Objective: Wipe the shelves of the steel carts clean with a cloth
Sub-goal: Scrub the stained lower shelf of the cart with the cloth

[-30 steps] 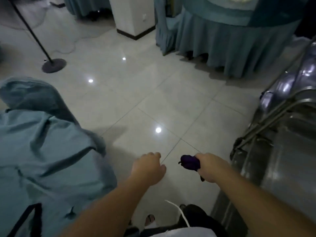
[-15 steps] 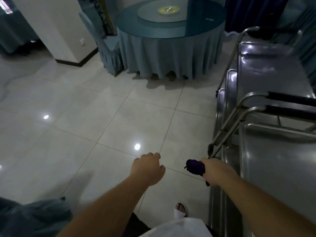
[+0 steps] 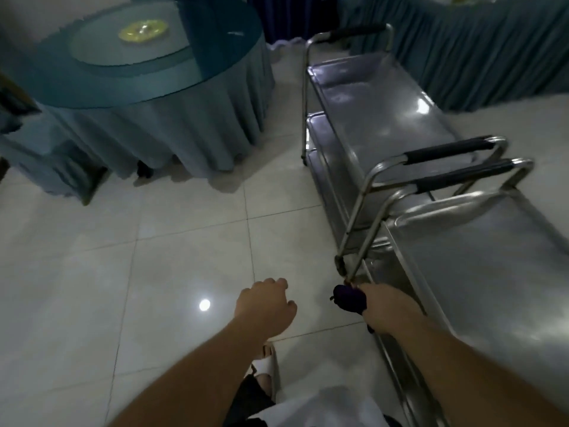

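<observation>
Right hand (image 3: 386, 306), lower centre-right of the frame: fingers curled round a bunched dark purple cloth (image 3: 349, 298), held just beside the near cart (image 3: 480, 257) at its left corner. Left hand (image 3: 264, 309), lower centre: fingers loosely curled, holding nothing, over the pale tiled floor (image 3: 154, 272). Far cart (image 3: 378, 100), upper right, standing end to end with the near one, handles almost touching. Round table (image 3: 138, 87) with a blue skirt, upper left. White sandal (image 3: 266, 363) at bottom centre.
</observation>
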Demonstrator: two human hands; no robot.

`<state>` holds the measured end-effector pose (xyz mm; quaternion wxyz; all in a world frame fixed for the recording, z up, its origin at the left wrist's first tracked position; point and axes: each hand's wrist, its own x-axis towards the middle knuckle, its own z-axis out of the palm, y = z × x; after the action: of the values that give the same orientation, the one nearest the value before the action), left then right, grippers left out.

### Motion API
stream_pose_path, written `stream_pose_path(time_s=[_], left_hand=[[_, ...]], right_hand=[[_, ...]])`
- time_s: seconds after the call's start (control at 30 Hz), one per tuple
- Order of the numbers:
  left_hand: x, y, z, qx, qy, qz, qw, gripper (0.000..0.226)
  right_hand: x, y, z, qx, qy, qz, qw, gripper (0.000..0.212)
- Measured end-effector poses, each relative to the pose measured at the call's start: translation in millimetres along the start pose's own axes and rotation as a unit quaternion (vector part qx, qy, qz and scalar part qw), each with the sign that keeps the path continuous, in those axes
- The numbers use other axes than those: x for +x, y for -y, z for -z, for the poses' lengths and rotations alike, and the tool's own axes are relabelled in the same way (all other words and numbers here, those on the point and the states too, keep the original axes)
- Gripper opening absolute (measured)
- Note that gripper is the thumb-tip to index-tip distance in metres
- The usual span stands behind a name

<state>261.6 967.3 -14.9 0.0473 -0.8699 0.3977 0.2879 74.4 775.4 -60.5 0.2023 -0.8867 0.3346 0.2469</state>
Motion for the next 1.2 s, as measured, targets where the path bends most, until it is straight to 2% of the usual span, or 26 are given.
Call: stream_pose_path(time_s=[0.13,0.27,0.47,0.63,0.87,0.97,1.07,1.2], left_hand=[[54,7,28,0.067,0.030,-0.079,0.994,0.055],[93,-13,42,0.136,0.064,-0.155,0.976,0.055],[127,-55,44,0.201,0.096,-0.220,0.950,0.058],[151,-75,43,0.227,0.105,-0.232,0.940,0.057],[206,-98,33,0.275,0.147,-0.277,0.909,0.054],[239,-106,29,0.272,0.170,-0.302,0.898,0.054],[271,-110,26,0.276,0.193,-0.319,0.886,0.054],[313,-111,16,0.289,0.205,-0.318,0.879,0.055]], right_hand=[[-1,17,-4,0.151,-0.058,-0.084,0.983,0.011],[-10,23,-16,0.229,-0.063,-0.153,0.959,0.017],[-19,0,-39,0.250,-0.079,-0.262,0.929,0.024],[-15,-21,-43,0.253,-0.086,-0.299,0.916,0.028],[6,-22,-59,0.285,-0.087,-0.372,0.879,0.027],[25,-16,-66,0.317,-0.073,-0.416,0.849,0.032],[48,-7,-76,0.393,-0.081,-0.459,0.793,0.026],[83,-3,-89,0.459,-0.107,-0.471,0.746,0.026]])
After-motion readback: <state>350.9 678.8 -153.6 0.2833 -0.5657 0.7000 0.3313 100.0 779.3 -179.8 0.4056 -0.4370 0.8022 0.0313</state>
